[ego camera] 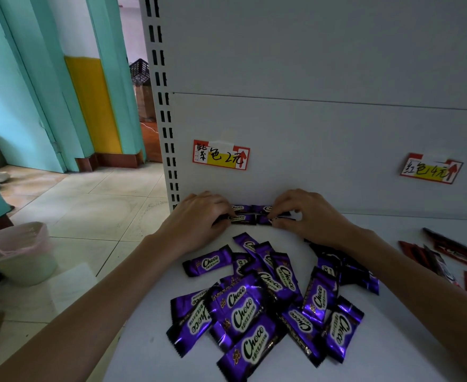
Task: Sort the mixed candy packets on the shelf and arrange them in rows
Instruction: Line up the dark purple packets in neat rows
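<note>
A loose heap of purple Choco packets (pixel 265 301) lies on the white shelf (pixel 392 354) in front of me. At the back wall, under the purple price label (pixel 220 155), several purple packets (pixel 250 213) stand in two short rows. My left hand (pixel 199 219) presses on the left end of these rows, and my right hand (pixel 306 213) pinches their right end. A few red packets (pixel 447 255) lie at the right, below the red price label (pixel 431 168). My right forearm covers part of the heap.
The shelf's left edge drops to a tiled floor (pixel 88 216). A bin with a pink liner (pixel 17 252) stands on the floor at the left. The slotted upright (pixel 166 119) marks the shelf's back left corner.
</note>
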